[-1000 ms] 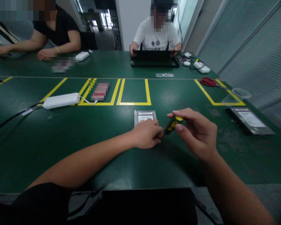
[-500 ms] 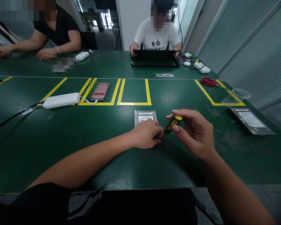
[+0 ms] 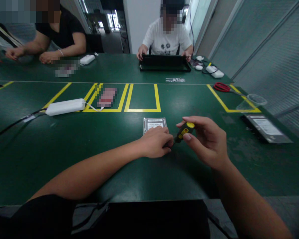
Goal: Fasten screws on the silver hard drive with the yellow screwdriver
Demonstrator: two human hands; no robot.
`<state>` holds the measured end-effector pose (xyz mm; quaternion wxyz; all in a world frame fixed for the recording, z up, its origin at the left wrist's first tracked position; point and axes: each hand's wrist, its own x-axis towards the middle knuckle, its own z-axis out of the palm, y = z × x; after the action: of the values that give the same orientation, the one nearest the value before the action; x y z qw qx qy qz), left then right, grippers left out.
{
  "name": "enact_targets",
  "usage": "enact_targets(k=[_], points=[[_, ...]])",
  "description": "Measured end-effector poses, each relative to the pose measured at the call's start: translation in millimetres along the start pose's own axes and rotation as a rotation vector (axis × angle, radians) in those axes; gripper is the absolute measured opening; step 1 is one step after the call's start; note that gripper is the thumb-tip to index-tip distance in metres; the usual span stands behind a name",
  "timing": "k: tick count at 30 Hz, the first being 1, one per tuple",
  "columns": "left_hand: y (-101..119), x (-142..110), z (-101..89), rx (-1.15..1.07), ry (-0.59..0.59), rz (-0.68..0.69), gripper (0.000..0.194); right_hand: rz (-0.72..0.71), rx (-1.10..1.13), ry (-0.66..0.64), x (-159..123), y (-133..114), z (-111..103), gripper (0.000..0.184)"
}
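Note:
A small silver hard drive (image 3: pixel 154 122) with a white label lies flat on the green table, its near part hidden under my left hand (image 3: pixel 156 142). That hand presses down on the drive with its fingers curled at the drive's right side. Between the fingertips and thumb of my right hand (image 3: pixel 206 141) is a screwdriver (image 3: pixel 183 134) with a black and yellow handle. It leans, its butt end up and to the right. The shaft runs down to the curled left fingers, where its tip is hidden.
A larger drive (image 3: pixel 266 128) lies to the right, near red-handled scissors (image 3: pixel 221 87) and a clear plastic lid (image 3: pixel 257 99). A white power strip (image 3: pixel 65 107) with a cable lies left, beside a blurred phone (image 3: pixel 107 97). Across the table, a person holds a black frame (image 3: pixel 165 63); another sits at left.
My hands keep nearly the same place, with the screwdriver handle shifted very slightly. Across the table, the left person's hand has moved rightward, and the black frame's far edge sits a little lower.

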<state>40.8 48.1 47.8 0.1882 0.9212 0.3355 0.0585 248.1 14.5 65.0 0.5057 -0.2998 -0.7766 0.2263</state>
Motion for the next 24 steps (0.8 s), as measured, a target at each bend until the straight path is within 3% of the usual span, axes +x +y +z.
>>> enact_targets(k=[12, 20, 24], points=[[-2.8, 0.3, 3.4, -0.013, 0.032, 0.012, 0.015, 0.033, -0.012, -0.027, 1.4, -1.9, -0.5, 0.045], [-4.0, 0.7, 5.2, -0.029, 0.044, 0.012, 0.013, 0.087, 0.0, -0.107, 4.5, -2.7, -0.9, 0.033], [-2.3, 0.7, 3.5, -0.032, 0.032, 0.0, 0.015, 0.146, 0.084, -0.08, 6.2, -4.8, -3.2, 0.028]])
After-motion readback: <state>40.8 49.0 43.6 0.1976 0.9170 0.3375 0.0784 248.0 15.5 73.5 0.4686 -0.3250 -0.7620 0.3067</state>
